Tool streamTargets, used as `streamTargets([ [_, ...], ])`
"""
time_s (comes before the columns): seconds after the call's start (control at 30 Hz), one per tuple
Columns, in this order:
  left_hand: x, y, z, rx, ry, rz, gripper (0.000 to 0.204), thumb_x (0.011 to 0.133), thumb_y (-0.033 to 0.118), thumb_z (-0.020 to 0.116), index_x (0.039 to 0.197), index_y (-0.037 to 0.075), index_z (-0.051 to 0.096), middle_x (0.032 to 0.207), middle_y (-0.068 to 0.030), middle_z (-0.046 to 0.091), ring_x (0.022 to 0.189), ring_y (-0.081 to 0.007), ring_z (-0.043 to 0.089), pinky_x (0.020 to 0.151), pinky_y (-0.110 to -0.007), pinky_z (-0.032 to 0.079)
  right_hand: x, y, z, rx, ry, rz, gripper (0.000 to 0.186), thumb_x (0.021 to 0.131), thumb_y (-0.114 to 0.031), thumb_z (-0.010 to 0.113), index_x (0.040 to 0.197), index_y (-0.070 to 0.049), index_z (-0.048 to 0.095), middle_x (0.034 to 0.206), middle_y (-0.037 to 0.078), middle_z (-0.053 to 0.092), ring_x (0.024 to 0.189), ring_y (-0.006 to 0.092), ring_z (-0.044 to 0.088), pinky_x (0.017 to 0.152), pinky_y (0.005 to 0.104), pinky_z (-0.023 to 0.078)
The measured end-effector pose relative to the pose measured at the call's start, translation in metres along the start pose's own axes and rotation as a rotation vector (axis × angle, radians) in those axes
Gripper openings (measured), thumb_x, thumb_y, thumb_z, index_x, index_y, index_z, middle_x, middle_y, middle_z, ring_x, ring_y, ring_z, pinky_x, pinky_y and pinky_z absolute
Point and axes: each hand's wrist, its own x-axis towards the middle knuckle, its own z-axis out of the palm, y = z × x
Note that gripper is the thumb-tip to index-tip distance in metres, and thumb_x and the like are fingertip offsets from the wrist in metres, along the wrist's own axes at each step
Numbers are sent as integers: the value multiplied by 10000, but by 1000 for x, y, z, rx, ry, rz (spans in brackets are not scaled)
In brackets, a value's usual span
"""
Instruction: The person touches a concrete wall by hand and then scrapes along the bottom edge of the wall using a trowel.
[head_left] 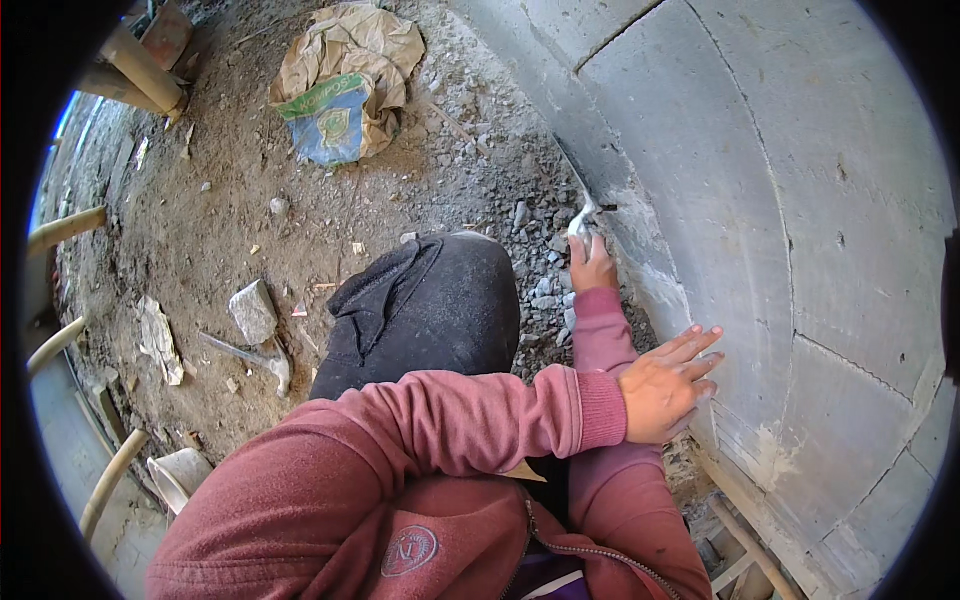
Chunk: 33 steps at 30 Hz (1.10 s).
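In the head view, the right hand (594,268) was closed round the pale handle of a trowel-like tool (582,218), just ahead of its fingers by the foot of the block wall (740,200). The left hand (665,390), well apart from the tool, spread its fingers near the wall, contact unclear. The blade was hard to make out; the left sleeve (490,420) partly hid the right one (603,330).

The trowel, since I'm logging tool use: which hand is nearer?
Right: the right hand grips the trowel; the left hand is apart from it, lower in view, by the wall.
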Motion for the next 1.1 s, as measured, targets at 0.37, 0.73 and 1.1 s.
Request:
streamTargets([
  [0.37,1,2,11,8,66,69,312,703,139,630,992,22,617,1243,-180,494,1317,-373,278,1088,-488,237,-30,30,-47,-177,-118,5,462,895,-368,508,1052,65,547,769,291,596,737,456,578,607,444,449],
  [0.73,15,-1,5,120,14,59,379,699,173,645,1058,63,596,1273,-141,485,1307,-368,305,1067,-517,244,-69,61,-57,-468,-97,179,408,881,-428,504,983,-40,579,794,233,627,720,420,602,650,486,459],
  [1.1,20,-2,19,2,119,128,677,709,156,646,1320,53,374,1386,-248,305,1322,-417,239,1089,-503,189,-85,94,-168,151,-178,208,389,883,-391,511,1017,-33,582,790,183,633,697,349,606,650,439,466],
])
